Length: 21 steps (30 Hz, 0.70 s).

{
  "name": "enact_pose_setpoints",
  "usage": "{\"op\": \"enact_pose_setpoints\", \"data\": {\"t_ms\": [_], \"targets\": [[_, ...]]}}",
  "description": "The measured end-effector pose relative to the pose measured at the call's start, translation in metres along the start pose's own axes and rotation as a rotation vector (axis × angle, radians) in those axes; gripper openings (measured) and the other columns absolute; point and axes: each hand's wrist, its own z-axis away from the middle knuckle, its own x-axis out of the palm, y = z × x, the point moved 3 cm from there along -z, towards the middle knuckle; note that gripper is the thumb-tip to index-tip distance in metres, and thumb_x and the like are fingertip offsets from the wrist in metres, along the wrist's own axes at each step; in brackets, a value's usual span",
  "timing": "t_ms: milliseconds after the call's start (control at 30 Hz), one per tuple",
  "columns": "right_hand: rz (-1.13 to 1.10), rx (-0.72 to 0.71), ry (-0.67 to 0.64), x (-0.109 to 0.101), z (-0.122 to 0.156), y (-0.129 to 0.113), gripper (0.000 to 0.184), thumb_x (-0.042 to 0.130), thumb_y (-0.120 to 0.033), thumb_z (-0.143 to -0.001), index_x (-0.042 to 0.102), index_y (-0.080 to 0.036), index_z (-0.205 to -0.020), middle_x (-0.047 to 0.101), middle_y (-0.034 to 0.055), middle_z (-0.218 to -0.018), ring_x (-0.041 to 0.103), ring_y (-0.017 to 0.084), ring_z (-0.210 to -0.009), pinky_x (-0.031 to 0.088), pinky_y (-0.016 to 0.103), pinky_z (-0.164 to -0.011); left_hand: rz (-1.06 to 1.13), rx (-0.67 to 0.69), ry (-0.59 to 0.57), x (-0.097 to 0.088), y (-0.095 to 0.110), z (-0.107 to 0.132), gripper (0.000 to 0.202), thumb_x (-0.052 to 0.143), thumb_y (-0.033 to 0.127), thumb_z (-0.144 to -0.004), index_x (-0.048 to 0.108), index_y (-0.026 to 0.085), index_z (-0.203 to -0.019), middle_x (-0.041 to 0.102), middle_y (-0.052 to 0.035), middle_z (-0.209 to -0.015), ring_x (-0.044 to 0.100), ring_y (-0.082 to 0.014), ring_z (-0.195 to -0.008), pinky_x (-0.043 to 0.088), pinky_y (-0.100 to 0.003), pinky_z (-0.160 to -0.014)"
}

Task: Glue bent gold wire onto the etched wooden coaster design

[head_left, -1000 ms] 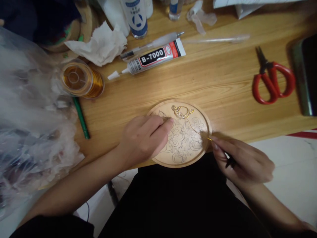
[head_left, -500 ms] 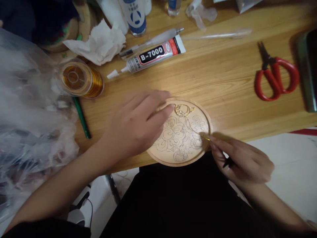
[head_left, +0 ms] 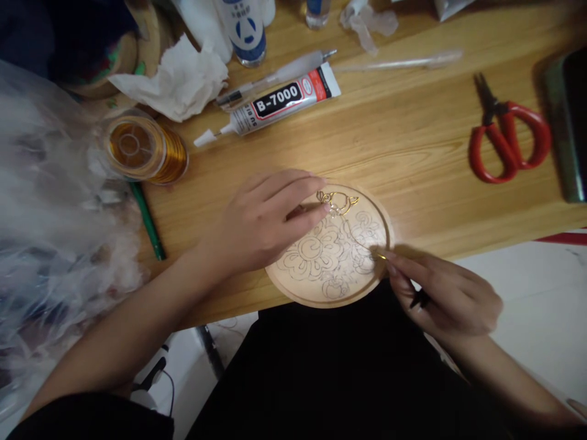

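Observation:
A round wooden plaque (head_left: 312, 287) with pencilled flower outlines lies at the table's front edge, slightly overhanging it. Near its top, gold wire (head_left: 342, 201) is shaped into a small bird-like figure, with tiny clear beads beside it. My left hand (head_left: 270, 217) rests over the plaque's upper left, fingers stretched out, fingertips touching beside the wire figure. At the lower right rim, my right hand (head_left: 447, 293) pinches a slim tool (head_left: 382, 257) with a gold tip and a dark part, perhaps tweezers; most of it is hidden. A thin wire strand curves from the figure towards that tip.
Behind the plaque lie a B-7000 glue tube (head_left: 284, 101), a pen (head_left: 293, 70) and crumpled tissue (head_left: 178, 79). A gold wire spool (head_left: 147, 150) and green pencil (head_left: 149, 220) are left, beside plastic bags (head_left: 59, 214). Red-handled pliers (head_left: 509, 134) lie right, near a dark device (head_left: 571, 128).
My left hand has moved slightly right, its fingertips settling on the plaque beside the wire figure. My right hand stays almost in place with its tool. The view has shifted a little.

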Motion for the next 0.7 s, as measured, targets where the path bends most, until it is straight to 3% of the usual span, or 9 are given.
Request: {"op": "enact_pose_setpoints", "data": {"t_ms": [200, 367, 533, 700], "targets": [[-0.042, -0.009, 0.016, 0.001, 0.003, 0.001, 0.050, 0.065, 0.006, -0.076, 0.064, -0.018, -0.121, 0.074, -0.0011, -0.074, 0.075, 0.016, -0.076, 0.063, 0.025, -0.067, -0.183, 0.188, 0.103, -0.001, 0.003, 0.002, 0.016, 0.056, 0.018, -0.096, 0.069, 0.015, -0.105, 0.072, -0.0155, -0.117, 0.068, -0.0277, -0.108, 0.058, -0.042, -0.086], [-0.058, 0.002, 0.044, 0.000, 0.005, 0.004, 0.043, 0.071, 0.002, -0.075, 0.067, -0.015, -0.114, 0.078, 0.0063, -0.090, 0.075, 0.017, -0.081, 0.062, 0.026, -0.071, -0.186, 0.185, 0.083, 0.000, 0.003, 0.003, 0.018, 0.052, 0.016, -0.098, 0.066, 0.014, -0.109, 0.068, -0.0133, -0.120, 0.066, -0.0252, -0.112, 0.058, -0.041, -0.088], [-0.070, -0.060, -0.022, -0.006, 0.003, 0.012, 0.039, 0.074, -0.025, -0.084, 0.065, -0.015, -0.121, 0.077, 0.0116, -0.099, 0.075, 0.020, -0.080, 0.062, 0.028, -0.066, -0.185, 0.175, 0.039, 0.001, 0.001, 0.005, 0.021, 0.047, 0.015, -0.101, 0.063, 0.014, -0.114, 0.064, -0.0121, -0.126, 0.061, -0.0229, -0.119, 0.054, -0.039, -0.095], [-0.123, 0.065, 0.090, -0.015, -0.001, 0.028, 0.044, 0.056, -0.054, -0.093, 0.069, -0.020, -0.116, 0.068, 0.0050, -0.076, 0.064, 0.014, -0.063, 0.052, 0.026, -0.051, -0.202, 0.165, 0.020, 0.000, 0.001, 0.004, 0.019, 0.048, 0.016, -0.101, 0.065, 0.015, -0.111, 0.065, -0.0113, -0.127, 0.062, -0.0225, -0.117, 0.054, -0.038, -0.094]]}}
